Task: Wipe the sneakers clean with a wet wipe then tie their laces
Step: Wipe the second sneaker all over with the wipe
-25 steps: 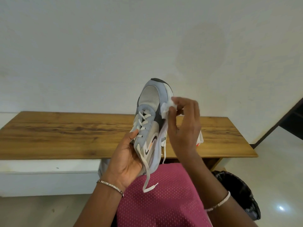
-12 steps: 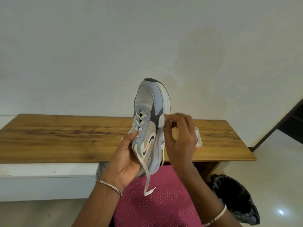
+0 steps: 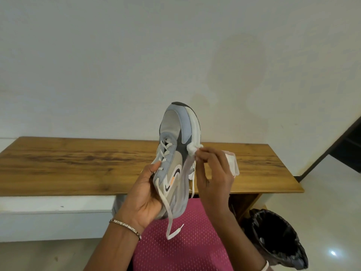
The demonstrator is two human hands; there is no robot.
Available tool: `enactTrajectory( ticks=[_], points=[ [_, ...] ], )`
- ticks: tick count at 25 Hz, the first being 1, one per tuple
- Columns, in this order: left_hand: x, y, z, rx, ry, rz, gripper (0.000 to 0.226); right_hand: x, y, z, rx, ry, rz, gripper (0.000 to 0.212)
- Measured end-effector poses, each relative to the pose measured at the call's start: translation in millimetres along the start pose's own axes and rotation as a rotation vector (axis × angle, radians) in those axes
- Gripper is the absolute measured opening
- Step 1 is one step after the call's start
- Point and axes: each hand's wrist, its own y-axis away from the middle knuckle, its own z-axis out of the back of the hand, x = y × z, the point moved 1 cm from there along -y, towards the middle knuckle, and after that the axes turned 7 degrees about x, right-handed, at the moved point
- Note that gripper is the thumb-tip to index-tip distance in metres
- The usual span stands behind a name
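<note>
Above the near edge of the long wooden tabletop (image 3: pixel 78 163), a grey and pale-blue mesh sneaker with a thick white sole (image 3: pixel 175 149) is held up in the air, toe pointing upward and its lace side turned toward the camera. The left hand (image 3: pixel 145 194) grips it around the heel end from the left, the thumb lying against the eyelet row and the fingers curled behind the shoe. White flat laces (image 3: pixel 170 218) run loose through the eyelets, and one untied end hangs down below the heel over the person's magenta mesh garment (image 3: pixel 175 247). The right hand (image 3: pixel 213 178) pinches a small bunched white wet wipe (image 3: pixel 193 151) between thumb and fingertips, and the wipe presses against the white sole on the sneaker's right side, about halfway along its length. A second lace strand dangles between the sneaker and the right palm. Behind the right hand, a white soft pack with red marks (image 3: pixel 232 163) lies on the tabletop near its right end; what it holds cannot be told. Both wrists wear thin bracelets. On the glossy floor off the tabletop's right corner stands a bin lined with a black plastic bag (image 3: pixel 277 241). A plain white wall rises behind the tabletop.
</note>
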Motion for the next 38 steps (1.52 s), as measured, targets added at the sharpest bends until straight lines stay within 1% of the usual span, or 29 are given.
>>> enactTrajectory(
  ticks=[3,6,9,12,16,19,21,24,26,28,30,32,34,36,38],
  points=[
    [4,0,0,-0.013,-0.014,0.012,0.041,5,-12,6,-0.01,-0.02,-0.004,0.02],
    [10,1,-2,-0.025,-0.026,0.021,0.036,17,-58,14,-0.051,-0.032,0.035,0.018],
    [11,3,-4,-0.025,-0.015,0.014,0.034,24,-83,16,-0.037,-0.052,0.042,0.017],
    [6,3,-1,-0.017,-0.021,-0.014,0.036,19,-53,7,-0.057,-0.041,0.033,0.018],
    [0,1,2,0.018,-0.015,-0.02,0.036,15,-2,-1,-0.002,-0.068,-0.08,0.008],
    [2,0,-2,0.028,-0.058,-0.018,0.032,20,-31,8,-0.062,-0.081,-0.088,0.011],
    [4,0,-4,0.011,-0.089,-0.018,0.035,24,-66,18,-0.115,-0.098,-0.066,0.011],
    [7,1,-4,-0.003,-0.086,0.0,0.034,25,-91,22,-0.142,-0.103,-0.03,0.011],
    [7,1,-3,-0.012,-0.073,0.007,0.034,21,-77,17,-0.126,-0.09,-0.023,0.013],
    [4,2,1,-0.001,-0.056,-0.009,0.035,15,-43,9,-0.084,-0.085,-0.045,0.011],
    [0,1,4,0.011,-0.063,-0.032,0.036,10,-8,1,-0.013,-0.092,-0.109,0.009],
    [-4,0,5,-0.004,-0.131,-0.049,0.039,8,7,-2,0.021,-0.125,-0.183,0.011],
    [-5,-1,3,-0.013,-0.172,-0.062,0.042,10,-5,3,-0.004,-0.131,-0.194,0.009],
    [-5,-1,1,-0.036,-0.209,-0.084,0.043,16,-31,11,-0.062,-0.133,-0.159,0.008],
    [-3,-1,0,-0.057,-0.206,-0.099,0.043,21,-53,16,-0.081,-0.111,-0.107,0.01]
  ],
)
